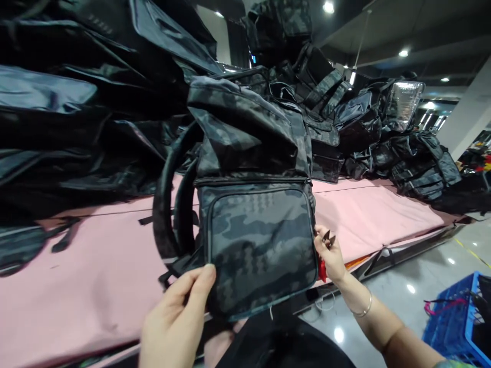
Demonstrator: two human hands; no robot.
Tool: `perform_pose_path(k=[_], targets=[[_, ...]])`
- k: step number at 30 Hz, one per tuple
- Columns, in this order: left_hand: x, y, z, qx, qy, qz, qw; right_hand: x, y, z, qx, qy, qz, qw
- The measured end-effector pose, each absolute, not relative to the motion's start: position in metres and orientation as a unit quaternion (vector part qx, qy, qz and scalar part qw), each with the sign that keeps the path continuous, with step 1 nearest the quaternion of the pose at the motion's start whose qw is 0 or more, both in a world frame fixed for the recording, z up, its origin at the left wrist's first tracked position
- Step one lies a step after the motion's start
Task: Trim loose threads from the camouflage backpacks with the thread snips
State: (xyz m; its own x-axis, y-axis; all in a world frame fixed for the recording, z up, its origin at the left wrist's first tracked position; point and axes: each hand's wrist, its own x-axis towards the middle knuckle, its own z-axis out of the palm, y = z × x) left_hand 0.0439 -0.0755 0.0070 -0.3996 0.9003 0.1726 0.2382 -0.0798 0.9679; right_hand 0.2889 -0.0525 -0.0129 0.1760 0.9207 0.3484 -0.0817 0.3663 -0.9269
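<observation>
A dark camouflage backpack [261,245] stands upright in front of me, its front pocket facing me and its black straps out to the left. My left hand [180,312] pinches the lower left edge of the backpack between thumb and fingers. At the right side of the bag, my right hand [330,253] has its fingers closed around small dark thread snips [329,238], whose tips point up. Those fingers also touch the bag's side edge. Something red [321,270] hangs just below them.
Piles of dark bags [76,128] fill the left and back of the pink-covered table [95,286]. More camouflage bags [418,163] lie at the back right. A blue crate [452,312] stands on the floor at the lower right.
</observation>
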Motion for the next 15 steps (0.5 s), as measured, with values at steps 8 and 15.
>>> perform_pose_path(k=[8, 15], targets=[[0.066, -0.080, 0.001, 0.524, 0.522, 0.673, 0.007, 0.271, -0.020, 0.029, -0.381, -0.581, 0.335, 0.636], [0.075, -0.077, 0.000, 0.697, 0.351, 0.579, -0.235, 0.266, -0.013, 0.036, -0.381, -0.580, 0.338, 0.636]])
